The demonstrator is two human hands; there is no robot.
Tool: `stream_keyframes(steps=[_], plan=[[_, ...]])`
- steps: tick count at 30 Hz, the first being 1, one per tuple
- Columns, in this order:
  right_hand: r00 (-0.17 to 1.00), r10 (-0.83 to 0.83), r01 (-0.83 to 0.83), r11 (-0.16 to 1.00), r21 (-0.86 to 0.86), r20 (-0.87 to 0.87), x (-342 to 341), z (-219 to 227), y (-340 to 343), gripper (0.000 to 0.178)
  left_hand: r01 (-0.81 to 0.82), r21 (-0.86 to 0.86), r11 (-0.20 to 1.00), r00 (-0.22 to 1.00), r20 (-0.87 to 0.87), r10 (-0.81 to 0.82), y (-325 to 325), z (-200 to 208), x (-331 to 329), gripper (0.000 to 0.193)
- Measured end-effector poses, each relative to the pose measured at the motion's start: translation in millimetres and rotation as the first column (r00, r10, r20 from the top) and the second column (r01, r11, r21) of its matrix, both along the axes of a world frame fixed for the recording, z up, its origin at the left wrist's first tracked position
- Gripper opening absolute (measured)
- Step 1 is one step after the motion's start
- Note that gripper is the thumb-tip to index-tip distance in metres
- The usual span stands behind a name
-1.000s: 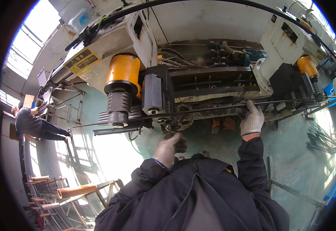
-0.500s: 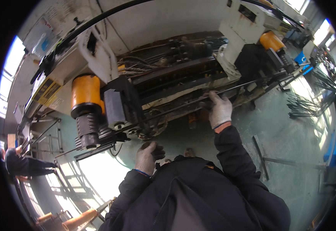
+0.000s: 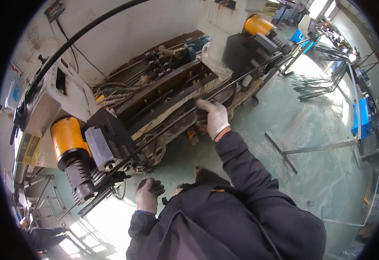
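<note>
A long thin metal rod [image 3: 165, 129] runs slantwise along the front of a machine, past the dark blocks at both ends. My right hand [image 3: 217, 119], in a pale knitted glove, is at the rod's middle, its curled fingers and thumb closed about it. The palm side is hidden. Below the machine's left end hangs my left hand [image 3: 148, 196], gloved too, holding nothing, its fingers loosely bent and apart. Nearest to it is the machine's dark lower block [image 3: 100, 149], without contact.
Orange cylinders [image 3: 68, 138] [image 3: 259, 25] mark both machine heads. A black hose [image 3: 89, 30] arches above. Bundled rods [image 3: 315, 86] stand at far right. A metal stand [image 3: 319, 147] is on the green floor. Another person [image 3: 46, 238] is at lower left.
My view has swung to the right, so the machine appears farther left and tilted. The right hand stays at the rod, and the left hand remains low beside my body.
</note>
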State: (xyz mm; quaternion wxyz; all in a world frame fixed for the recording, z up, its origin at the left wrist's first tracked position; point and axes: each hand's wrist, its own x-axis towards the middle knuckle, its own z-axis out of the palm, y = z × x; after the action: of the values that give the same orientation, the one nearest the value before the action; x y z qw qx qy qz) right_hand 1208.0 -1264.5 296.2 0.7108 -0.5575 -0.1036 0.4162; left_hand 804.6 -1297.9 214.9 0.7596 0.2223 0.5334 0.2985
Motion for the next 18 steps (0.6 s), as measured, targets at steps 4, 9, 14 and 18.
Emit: stream_keyframes(steps=[4,9,14,18], plan=[[0.999,0.036,-0.037,0.999,-0.032,-0.022,0,0,1,0.024,0.103,-0.012,0.995,0.971,-0.216,-0.103,-7,-26,-3,0.028],[0.987,0.149,-0.148,0.989,-0.028,0.054,8,4,8,0.028,-0.001,-0.085,0.996,0.936,-0.351,-0.028,-15,-67,2,0.027],[0.946,0.322,-0.314,0.94,-0.134,0.045,31,13,11,0.021,-0.197,-0.047,0.979,0.875,-0.46,0.154,-11,-103,18,0.027],[0.877,0.442,-0.462,0.884,-0.076,-0.189,51,19,21,0.012,-0.256,-0.095,0.962,0.862,-0.474,0.182,-3,-106,66,0.026]])
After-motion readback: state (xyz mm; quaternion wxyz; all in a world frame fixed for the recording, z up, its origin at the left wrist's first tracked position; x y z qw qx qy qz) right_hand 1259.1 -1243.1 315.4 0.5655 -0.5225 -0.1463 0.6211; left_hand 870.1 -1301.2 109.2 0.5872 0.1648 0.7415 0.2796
